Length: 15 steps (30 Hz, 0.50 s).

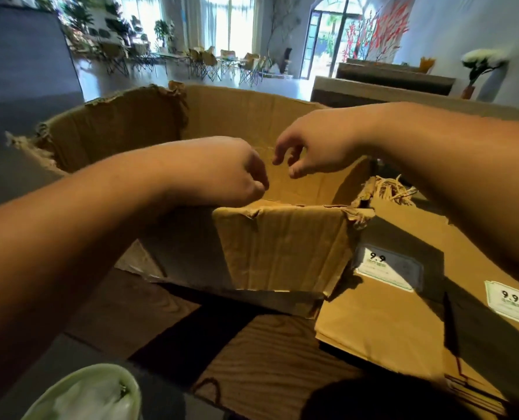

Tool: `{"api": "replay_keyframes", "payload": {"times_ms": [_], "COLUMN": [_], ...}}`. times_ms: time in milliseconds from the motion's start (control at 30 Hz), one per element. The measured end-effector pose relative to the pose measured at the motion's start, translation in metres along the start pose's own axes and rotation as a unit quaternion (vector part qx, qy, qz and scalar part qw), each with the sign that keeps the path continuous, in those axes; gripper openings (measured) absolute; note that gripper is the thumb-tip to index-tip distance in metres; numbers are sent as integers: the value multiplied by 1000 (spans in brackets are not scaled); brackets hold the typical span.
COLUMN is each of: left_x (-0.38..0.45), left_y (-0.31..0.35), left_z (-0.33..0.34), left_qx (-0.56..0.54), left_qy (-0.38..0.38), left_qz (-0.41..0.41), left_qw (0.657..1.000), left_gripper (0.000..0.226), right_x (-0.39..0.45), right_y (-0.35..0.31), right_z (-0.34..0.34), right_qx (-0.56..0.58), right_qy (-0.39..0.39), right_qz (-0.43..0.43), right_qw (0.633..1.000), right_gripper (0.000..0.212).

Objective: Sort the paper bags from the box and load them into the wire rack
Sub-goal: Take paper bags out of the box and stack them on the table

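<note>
We see a torn cardboard box (282, 247) at the centre, open at the top, standing on a dark wooden table (270, 368). Both hands hang over its opening. The left hand (222, 171), at about 10 o'clock from the centre, has its fingers curled inward, and we cannot tell if it pinches anything. The right hand (309, 147), at about 1 o'clock, hangs with loosely bent fingers and holds nothing. The two hands are near each other but apart. Flat paper bags (382, 322) lie stacked just beside the box at 4 o'clock (two white labels read "9.9"). A pale green bowl (85, 392) sits at 7 o'clock.
</note>
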<state>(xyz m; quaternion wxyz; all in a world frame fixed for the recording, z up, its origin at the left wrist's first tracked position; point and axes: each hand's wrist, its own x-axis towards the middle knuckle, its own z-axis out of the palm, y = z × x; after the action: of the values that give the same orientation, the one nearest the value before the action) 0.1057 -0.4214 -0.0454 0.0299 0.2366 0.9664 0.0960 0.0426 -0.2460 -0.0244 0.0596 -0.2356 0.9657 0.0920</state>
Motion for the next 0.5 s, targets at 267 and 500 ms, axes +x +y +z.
{"api": "replay_keyframes", "payload": {"times_ms": [267, 500], "left_x": [-41, -45], "left_y": [-2, -10], "left_z": [23, 21], "left_qx": [-21, -73], "left_qy": [-56, -84], "left_qz": [-30, -58], "left_qw": [998, 992], "left_gripper": [29, 30], "right_x": [62, 53], "right_y": [-36, -40], "right_z": [10, 12], "right_qx": [-76, -71], "right_qy": [-142, -190], "right_qz": [-16, -16], "right_qw": [987, 979], "right_gripper": [53, 53]}}
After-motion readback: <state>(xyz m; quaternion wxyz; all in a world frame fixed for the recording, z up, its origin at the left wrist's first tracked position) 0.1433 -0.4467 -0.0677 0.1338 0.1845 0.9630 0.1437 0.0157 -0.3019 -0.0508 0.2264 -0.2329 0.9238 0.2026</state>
